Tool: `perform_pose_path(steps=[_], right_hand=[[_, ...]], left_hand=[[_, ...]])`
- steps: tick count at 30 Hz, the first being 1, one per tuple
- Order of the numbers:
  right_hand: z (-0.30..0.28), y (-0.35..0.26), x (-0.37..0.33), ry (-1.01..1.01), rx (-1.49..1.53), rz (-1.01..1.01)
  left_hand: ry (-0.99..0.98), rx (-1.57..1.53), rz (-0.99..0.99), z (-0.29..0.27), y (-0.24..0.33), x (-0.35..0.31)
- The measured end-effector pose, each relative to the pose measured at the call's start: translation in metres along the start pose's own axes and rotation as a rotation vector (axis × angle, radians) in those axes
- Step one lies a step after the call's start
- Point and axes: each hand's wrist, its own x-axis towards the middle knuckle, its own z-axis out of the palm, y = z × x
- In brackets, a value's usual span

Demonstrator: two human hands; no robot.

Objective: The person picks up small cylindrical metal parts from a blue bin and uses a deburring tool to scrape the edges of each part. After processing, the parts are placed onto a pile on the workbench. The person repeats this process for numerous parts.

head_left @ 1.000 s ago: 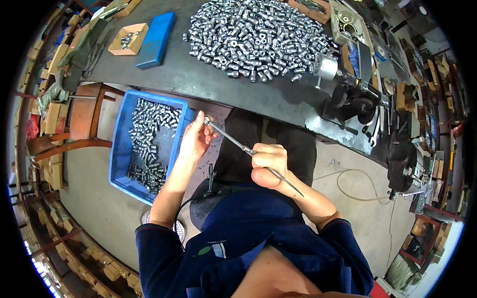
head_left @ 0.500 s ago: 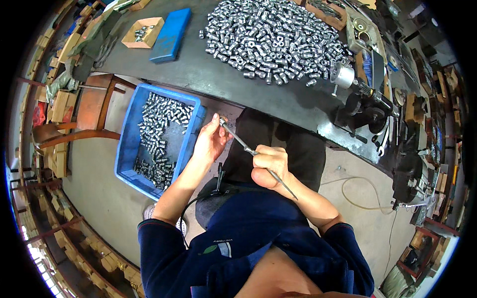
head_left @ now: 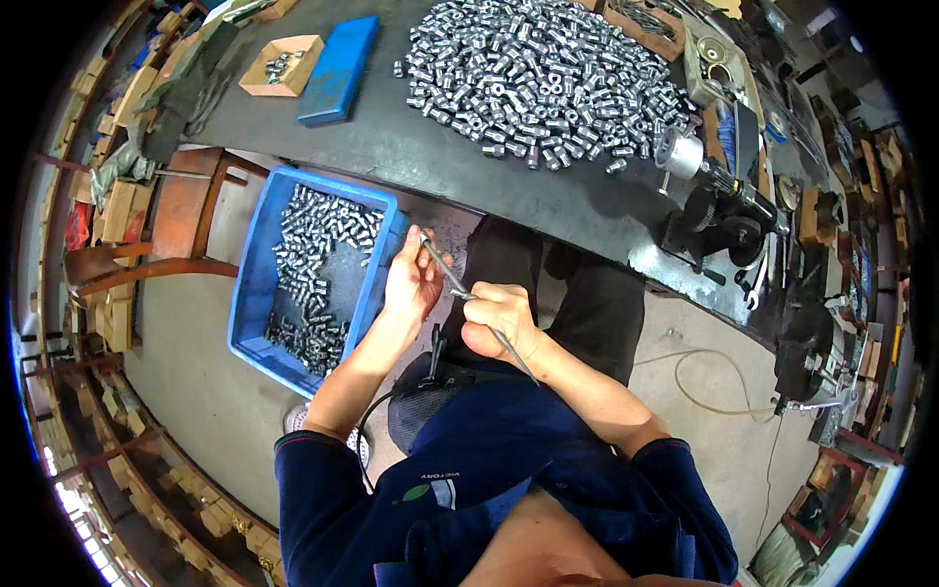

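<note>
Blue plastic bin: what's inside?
Small metal fittings, with bare bin floor showing toward the right. The fittings overlap; whatever lies beneath them is hidden.

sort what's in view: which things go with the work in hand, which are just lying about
In the work:
tapered metal rod in the right hand
small metal piece in the left hand
probably the blue plastic bin, its metal fittings and the similar heap

Seemingly lying about:
flat blue case
wooden chair
wrench
</note>
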Motion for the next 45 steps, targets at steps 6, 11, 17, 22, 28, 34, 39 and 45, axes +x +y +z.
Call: perform_pose_path(steps=[6,11,17,22,28,34,39,45], right_hand=[[0.009,0.031,0.001,0.178,0.191,0.252],[-0.002,0.013,-0.004,0.141,0.110,0.108],[-0.011,0.005,-0.012,0.181,0.188,0.147],[0.001,0.024,-0.011,0.211,0.226,0.257],[-0.025,0.009,-0.017,0.234,0.429,0.317],[-0.063,-0.019,-0.032,0.302,0.443,0.213],[-0.066,-0.029,-0.021,0.226,0.282,0.104],[-0.065,-0.030,-0.016,0.175,0.217,0.081]], left_hand=[[-0.141,0.110,-0.095,0.011,-0.036,-0.018],[-0.094,0.176,0.015,0.009,-0.005,-0.001],[-0.082,0.128,-0.018,0.003,-0.001,0.008],[-0.187,0.101,-0.204,0.021,-0.027,-0.020],[-0.101,0.074,0.110,0.019,-0.003,0.006],[-0.215,1.071,0.739,0.026,0.027,-0.008],[-0.289,1.415,1.036,0.034,0.025,-0.015],[-0.400,1.519,1.158,0.031,0.026,-0.014]])
